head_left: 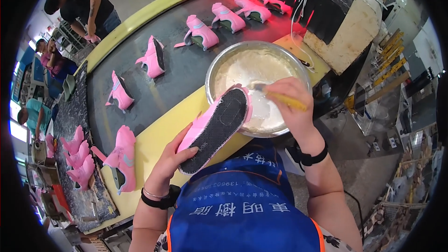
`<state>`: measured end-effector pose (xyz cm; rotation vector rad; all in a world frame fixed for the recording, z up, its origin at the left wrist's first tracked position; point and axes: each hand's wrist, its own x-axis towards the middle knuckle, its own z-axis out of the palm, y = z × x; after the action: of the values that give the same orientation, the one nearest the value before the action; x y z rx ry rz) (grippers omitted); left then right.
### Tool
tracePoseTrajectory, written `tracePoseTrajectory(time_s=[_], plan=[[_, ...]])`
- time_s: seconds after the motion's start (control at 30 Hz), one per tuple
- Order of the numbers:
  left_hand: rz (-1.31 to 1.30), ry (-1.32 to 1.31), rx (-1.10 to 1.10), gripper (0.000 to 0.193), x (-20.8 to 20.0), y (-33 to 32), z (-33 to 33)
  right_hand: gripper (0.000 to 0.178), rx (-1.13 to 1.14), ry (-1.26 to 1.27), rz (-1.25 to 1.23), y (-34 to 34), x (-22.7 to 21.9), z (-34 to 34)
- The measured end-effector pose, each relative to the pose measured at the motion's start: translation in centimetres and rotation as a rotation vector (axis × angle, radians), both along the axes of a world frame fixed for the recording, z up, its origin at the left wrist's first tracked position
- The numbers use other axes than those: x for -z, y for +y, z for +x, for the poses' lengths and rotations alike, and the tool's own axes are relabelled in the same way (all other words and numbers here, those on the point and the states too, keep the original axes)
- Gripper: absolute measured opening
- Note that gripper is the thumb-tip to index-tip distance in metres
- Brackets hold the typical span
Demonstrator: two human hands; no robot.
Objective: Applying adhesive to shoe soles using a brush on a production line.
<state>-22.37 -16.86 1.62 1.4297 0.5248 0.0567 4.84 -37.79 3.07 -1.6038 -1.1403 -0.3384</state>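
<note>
My left hand (173, 155) grips a pink shoe upper (198, 126) by its heel end, with its dark grey stitched sole side (217, 128) turned up toward me. In my right hand (293, 105) is a brush with a yellow handle (285, 100), my fingers closed round it. The brush's head points left, close to the toe of the shoe upper; whether they touch I cannot tell. Beneath both hands sits a round metal bowl (212, 72) with a pool of whitish, creamy liquid (261, 65) inside.
A dark conveyor belt (175, 79) carries several pink shoe uppers (201, 32) toward a red-lit opening (280, 16) behind black strips. Another pink upper (122, 158) rests on the yellow edge (154, 135). More uppers (80, 163) lie on a worn board at left. Other people (88, 9) work beyond.
</note>
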Motion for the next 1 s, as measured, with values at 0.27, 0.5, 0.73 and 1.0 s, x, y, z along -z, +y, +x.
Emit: tracePoseTrajectory(time_s=[0.27,0.5,0.73,1.0], plan=[[0.031,0.060,0.022,0.075,-1.1,0.4,0.5,0.015,-0.402,-0.207,-0.153,2.7,-2.2,-2.3],[0.004,0.046,0.035,0.073,-0.9,0.6,0.5,0.010,-0.123,-0.010,-0.288,3.9,-0.5,1.4],[-0.073,0.054,0.068,0.076,-0.1,2.2,0.3,0.008,-0.421,0.089,-0.090,4.5,0.1,-0.7],[-0.086,0.003,0.043,0.077,0.9,1.4,-0.1,0.009,0.056,0.211,-0.227,4.5,0.8,-0.1]])
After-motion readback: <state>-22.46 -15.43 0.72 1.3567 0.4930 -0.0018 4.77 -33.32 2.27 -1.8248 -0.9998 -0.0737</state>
